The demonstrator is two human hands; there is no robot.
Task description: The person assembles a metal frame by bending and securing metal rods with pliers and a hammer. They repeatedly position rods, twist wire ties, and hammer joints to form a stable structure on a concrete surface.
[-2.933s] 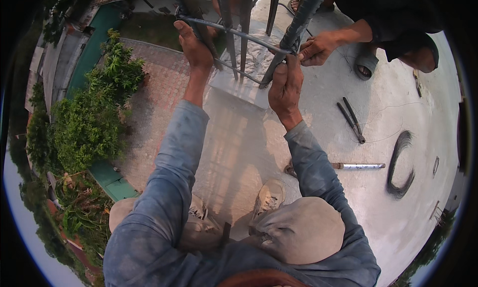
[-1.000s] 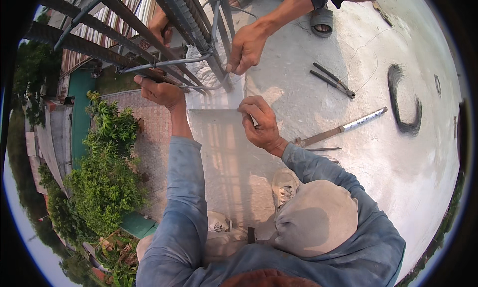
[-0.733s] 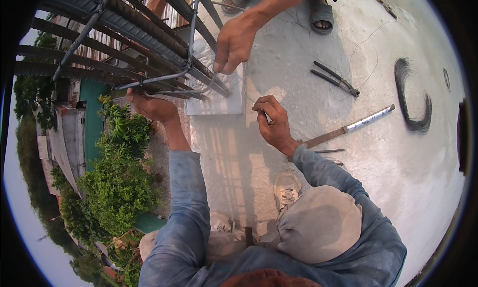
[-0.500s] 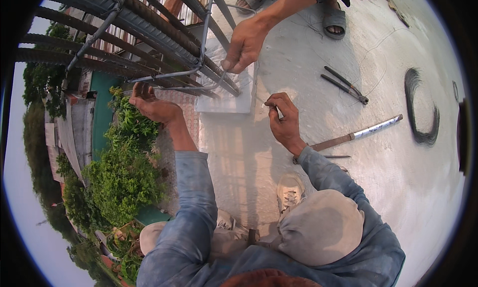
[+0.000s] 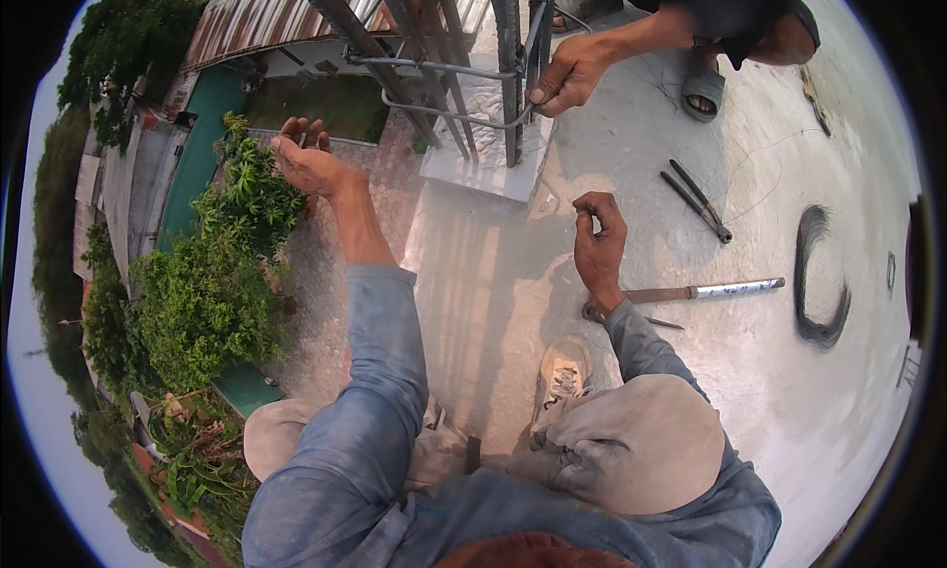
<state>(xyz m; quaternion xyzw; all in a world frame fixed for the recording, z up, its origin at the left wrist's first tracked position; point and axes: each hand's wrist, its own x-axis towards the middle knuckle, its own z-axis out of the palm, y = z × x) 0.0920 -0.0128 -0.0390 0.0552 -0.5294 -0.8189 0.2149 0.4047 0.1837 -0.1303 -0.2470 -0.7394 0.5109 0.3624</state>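
Observation:
A column of upright ribbed rebar [image 5: 510, 65] rises at the top middle, with square steel stirrups [image 5: 449, 116] around it. A co-worker's hand [image 5: 570, 75] grips the lower stirrup near its right corner. My left hand [image 5: 318, 162] is raised to the left of the column, palm up, fingers loosely bent and apart. It touches neither stirrup nor bars, and nothing shows in it. To the right of the column base, my right hand [image 5: 602, 241] is closed, thumb and fingertips together. Whatever it may pinch is too small to make out.
On the concrete at right lie long-handled pliers [image 5: 698, 201], a bar with a silvery sleeve [image 5: 705, 292], and a coil of dark wire [image 5: 821, 282]. The co-worker's sandalled foot [image 5: 702, 93] is beyond. The slab drops off at left, above paving and green shrubs [image 5: 212, 302].
My left hand has come away from the stirrup's left end. My view has turned, so the column now appears farther right and more upright. The co-worker's hand still grips the stirrup.

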